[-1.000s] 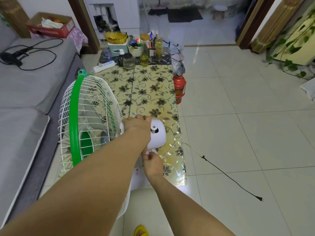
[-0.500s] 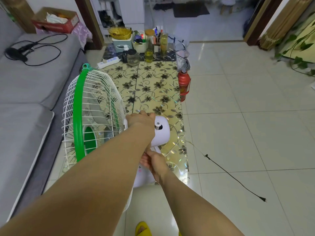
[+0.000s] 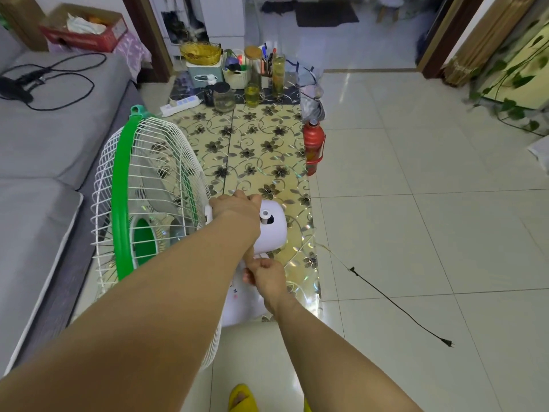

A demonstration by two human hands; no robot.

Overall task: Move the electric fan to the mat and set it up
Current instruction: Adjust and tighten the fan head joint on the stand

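Now left hand [image 3: 236, 209] clamped over fan [image 3: 154, 203] motor housing; right hand [image 3: 267, 276] fisted round neck, both arms outstretched.

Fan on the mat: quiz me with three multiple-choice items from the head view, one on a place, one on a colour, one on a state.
1. Where does the red flask stand?
A. at the mat's right edge
B. on the sofa
C. under the fan

2. What colour is the ring around the fan cage?
A. blue
B. green
C. black

3. What state is the fan's plug in?
A. in the power strip
B. in the right hand
C. loose on the floor tiles

Answers:
1 A: it stands upright beside the floral mat.
2 B: the rim band is bright green.
3 C: the cord trails right and its plug lies unconnected on the tiles.
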